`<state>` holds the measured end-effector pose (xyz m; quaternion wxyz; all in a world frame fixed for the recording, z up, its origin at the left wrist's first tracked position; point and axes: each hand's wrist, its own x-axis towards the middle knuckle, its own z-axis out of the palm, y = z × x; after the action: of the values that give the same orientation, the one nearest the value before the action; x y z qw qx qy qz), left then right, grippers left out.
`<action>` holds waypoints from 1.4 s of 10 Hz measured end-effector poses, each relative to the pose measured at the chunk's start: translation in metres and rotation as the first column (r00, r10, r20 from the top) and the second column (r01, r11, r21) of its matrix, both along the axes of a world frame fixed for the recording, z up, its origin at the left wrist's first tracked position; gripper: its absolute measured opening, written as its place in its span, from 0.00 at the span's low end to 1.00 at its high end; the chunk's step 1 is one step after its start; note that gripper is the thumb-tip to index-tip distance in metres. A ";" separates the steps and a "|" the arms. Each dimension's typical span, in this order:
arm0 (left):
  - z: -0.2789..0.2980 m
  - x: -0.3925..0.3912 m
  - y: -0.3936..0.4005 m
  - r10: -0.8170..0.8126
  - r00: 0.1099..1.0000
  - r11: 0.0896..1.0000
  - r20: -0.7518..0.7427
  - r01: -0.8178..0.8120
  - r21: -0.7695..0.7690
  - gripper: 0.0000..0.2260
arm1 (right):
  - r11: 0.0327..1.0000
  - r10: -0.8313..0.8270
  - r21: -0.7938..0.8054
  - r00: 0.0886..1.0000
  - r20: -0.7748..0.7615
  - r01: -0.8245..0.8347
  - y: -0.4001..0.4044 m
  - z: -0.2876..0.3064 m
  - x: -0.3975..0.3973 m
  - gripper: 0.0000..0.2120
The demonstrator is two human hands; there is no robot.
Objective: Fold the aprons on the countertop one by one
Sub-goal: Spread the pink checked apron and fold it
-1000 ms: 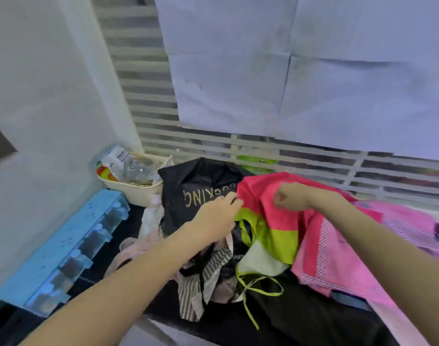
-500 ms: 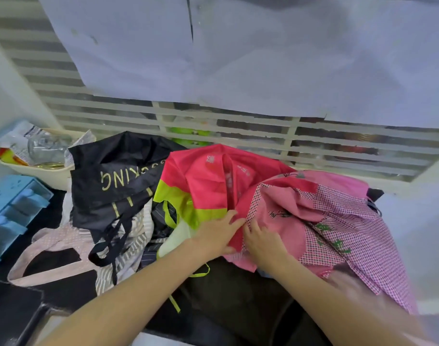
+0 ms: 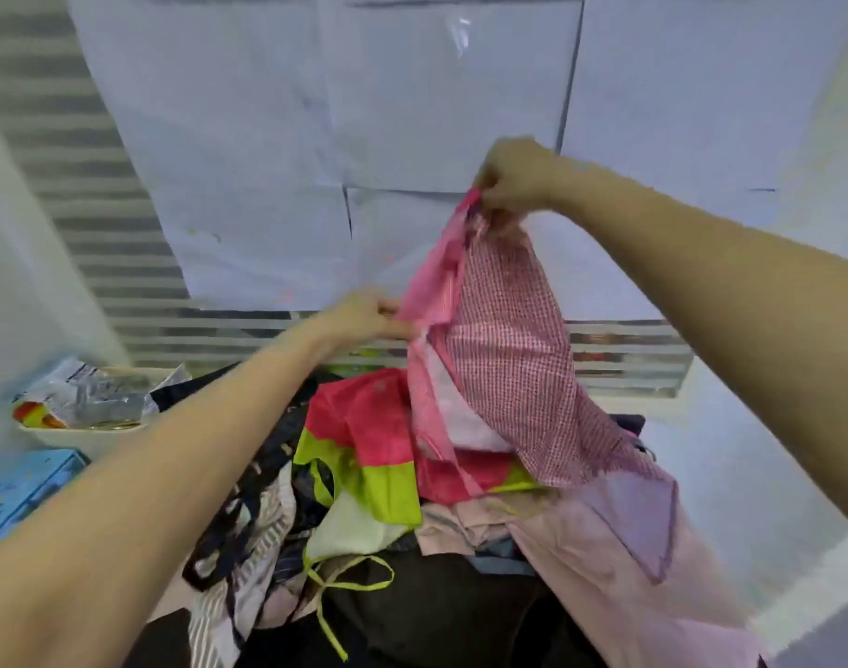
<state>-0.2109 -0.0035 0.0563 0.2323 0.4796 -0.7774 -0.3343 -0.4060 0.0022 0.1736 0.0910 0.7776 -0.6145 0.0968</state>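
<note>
Hanging from both hands, the pink apron [image 3: 504,359] is running long axis up and down above the worktop's [image 3: 441,614] middle, its checked side facing right and its hem trailing toward the near right corner. The right hand [image 3: 513,173] is pinching its top; the left hand [image 3: 369,313] is pinching its left edge lower down. Beneath, the pile [image 3: 359,474] is crowding the worktop, leaving bare dark surface only at the near edge. No writing is readable

A home utility corner: dark countertop [image 3: 451,624], louvred window [image 3: 137,325], cluttered basin [image 3: 74,438]
</note>
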 end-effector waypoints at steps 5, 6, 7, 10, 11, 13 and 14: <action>0.106 0.058 0.106 0.212 0.920 0.892 0.328 -0.045 -0.450 0.05 | 0.972 -0.235 -0.011 0.969 0.071 0.236 0.134 -0.047 0.000 0.09; 0.137 0.049 0.111 0.234 0.947 0.908 -0.219 -0.293 -0.299 0.07 | 0.954 -0.155 -0.163 0.882 0.445 0.250 0.140 -0.013 0.003 0.20; 0.166 0.043 0.122 0.326 0.935 0.757 -0.138 -0.346 -0.555 0.06 | 0.983 -0.036 -0.119 0.784 0.620 0.140 0.155 0.011 0.020 0.40; 0.231 0.009 0.166 0.208 0.923 0.597 0.324 0.142 -0.789 0.21 | 0.937 0.290 -0.182 0.375 0.881 -0.297 0.183 0.052 0.088 0.11; 0.237 0.027 0.161 0.220 0.858 0.616 0.465 0.247 -0.748 0.20 | 0.970 0.161 -0.005 0.632 0.758 -0.242 0.178 0.056 0.073 0.06; 0.235 0.063 0.149 0.302 0.671 0.824 0.677 0.173 -0.540 0.14 | 0.956 -0.295 0.008 0.955 0.035 0.295 0.170 0.047 0.043 0.03; 0.241 0.077 0.149 0.286 0.603 0.912 0.745 0.067 -0.404 0.06 | 0.897 -0.412 0.140 0.908 -0.081 0.420 0.172 0.061 0.032 0.05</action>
<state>-0.1342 0.1452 0.2969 -0.0235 0.5684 -0.8175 0.0895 -0.3736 0.1741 0.2346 0.0645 0.6353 -0.7695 0.0082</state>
